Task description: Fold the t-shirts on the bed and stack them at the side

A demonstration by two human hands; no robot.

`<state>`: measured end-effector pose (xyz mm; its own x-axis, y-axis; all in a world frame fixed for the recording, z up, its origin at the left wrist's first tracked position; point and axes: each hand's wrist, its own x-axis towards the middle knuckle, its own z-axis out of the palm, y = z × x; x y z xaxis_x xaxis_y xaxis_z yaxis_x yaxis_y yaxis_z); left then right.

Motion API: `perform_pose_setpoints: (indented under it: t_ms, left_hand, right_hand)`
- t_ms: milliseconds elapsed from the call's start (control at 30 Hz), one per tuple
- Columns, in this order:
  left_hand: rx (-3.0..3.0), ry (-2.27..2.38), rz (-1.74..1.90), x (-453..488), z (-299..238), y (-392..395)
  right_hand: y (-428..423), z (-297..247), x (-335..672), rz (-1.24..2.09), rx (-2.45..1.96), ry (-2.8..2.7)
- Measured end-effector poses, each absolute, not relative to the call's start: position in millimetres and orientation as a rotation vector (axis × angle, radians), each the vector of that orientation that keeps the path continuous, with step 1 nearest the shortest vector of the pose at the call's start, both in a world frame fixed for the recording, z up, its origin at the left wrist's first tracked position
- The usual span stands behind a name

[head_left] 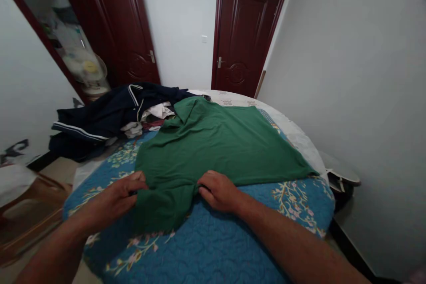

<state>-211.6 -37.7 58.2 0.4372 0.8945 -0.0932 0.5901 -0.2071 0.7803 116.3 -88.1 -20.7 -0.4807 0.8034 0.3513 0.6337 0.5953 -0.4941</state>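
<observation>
A green shirt (219,142) lies spread over the table, wrinkled on its left side and flatter on the right. My left hand (128,191) is closed on the shirt's near left edge, at what looks like a sleeve. Closer to the middle, my right hand (216,188) pinches the same shirt along its near edge. Between and below the two hands, a flap of green fabric hangs toward me on the blue cover. The fingertips of both hands are partly hidden by cloth.
A blue quilted cover (226,239) with flower patterns lies on the round table. Dark navy clothing (109,111) is heaped at the back left, with white cloth (158,111) beside it. A wooden chair (29,204) stands at the left, and a wall (359,75) rises on the right.
</observation>
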Motion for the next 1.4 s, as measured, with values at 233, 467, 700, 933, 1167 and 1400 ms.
perform_pose_setpoints:
  t_ms: [233,467,700,933,1167,1400]
  left_hand:
    - [1.659,1.472,0.795,-188,58,31]
    - [1.751,1.515,0.844,-188,6,24]
    - [2.083,1.624,0.757,-190,-6,6]
    - [2.132,1.588,0.78,-195,1,-10]
    - [2.005,1.442,0.527,-213,17,-34]
    - [1.995,1.685,0.606,-224,36,27]
  right_hand:
    - [-38,-9,127,0.576,-1.645,-1.656]
    - [-51,-23,134,0.545,-1.666,-1.744]
    - [-56,-22,135,0.52,-1.527,-1.845]
    - [-66,-13,138,0.683,-1.501,-1.876]
    - [-66,-6,153,0.952,-1.446,-2.014]
    - [-67,-6,153,0.931,-1.413,-2.032]
